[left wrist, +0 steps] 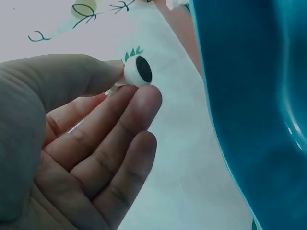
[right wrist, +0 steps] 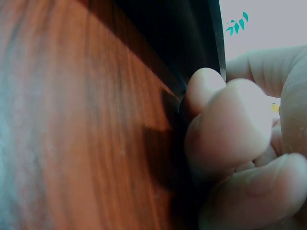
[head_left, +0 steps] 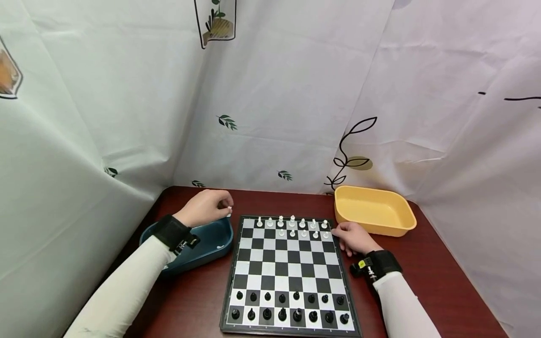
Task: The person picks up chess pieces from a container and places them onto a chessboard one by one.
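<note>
My left hand [head_left: 207, 206] is over the far rim of the blue tray [left wrist: 249, 96]. Between thumb and fingers it pinches a small white chess piece [left wrist: 135, 72], whose dark round base faces the left wrist camera. A magnetic chessboard [head_left: 281, 256] lies right of the tray. Several white chess pieces [head_left: 292, 220] stand in its two far rows, and black chess pieces [head_left: 282, 314] fill the two near rows. My right hand [head_left: 355, 238] holds the board's right edge near the far corner, thumb at the top and curled fingers against the side.
A yellow tray [head_left: 376, 211] sits behind my right hand at the table's far right. Inside the blue tray lies a small white piece [head_left: 220, 247]. The dark red table [head_left: 435, 277] meets a white patterned cloth [head_left: 274, 103] at the back and sides.
</note>
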Demonstrator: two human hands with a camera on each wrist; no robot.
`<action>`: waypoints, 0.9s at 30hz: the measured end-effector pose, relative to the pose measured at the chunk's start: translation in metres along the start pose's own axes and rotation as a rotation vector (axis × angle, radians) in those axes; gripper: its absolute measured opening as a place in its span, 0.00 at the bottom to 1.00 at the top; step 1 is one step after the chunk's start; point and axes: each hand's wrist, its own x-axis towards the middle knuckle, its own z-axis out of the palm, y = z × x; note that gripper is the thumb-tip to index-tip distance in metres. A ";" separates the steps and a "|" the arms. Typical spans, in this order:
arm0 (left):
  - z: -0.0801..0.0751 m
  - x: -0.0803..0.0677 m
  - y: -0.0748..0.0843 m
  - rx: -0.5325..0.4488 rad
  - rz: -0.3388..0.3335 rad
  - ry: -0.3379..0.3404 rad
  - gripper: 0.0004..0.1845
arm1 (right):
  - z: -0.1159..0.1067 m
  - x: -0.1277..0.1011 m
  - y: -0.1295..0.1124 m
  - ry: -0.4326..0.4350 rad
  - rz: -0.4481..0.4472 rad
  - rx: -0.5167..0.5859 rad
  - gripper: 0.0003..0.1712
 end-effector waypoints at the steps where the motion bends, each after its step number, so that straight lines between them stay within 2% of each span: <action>1: 0.002 0.002 0.003 -0.004 0.000 -0.006 0.06 | 0.001 0.000 0.000 0.001 0.000 0.002 0.18; 5: 0.012 0.012 0.010 -0.001 0.006 -0.037 0.08 | 0.002 -0.001 -0.001 0.002 0.003 0.003 0.17; 16: 0.034 0.036 0.016 0.020 0.080 -0.081 0.02 | 0.001 -0.001 0.001 0.000 -0.002 0.000 0.18; 20: 0.042 0.040 0.017 0.042 0.067 -0.107 0.02 | 0.001 -0.001 0.000 0.002 0.000 0.000 0.18; 27: 0.056 0.043 0.019 0.091 0.007 -0.172 0.04 | 0.001 -0.001 -0.002 0.002 0.003 -0.002 0.17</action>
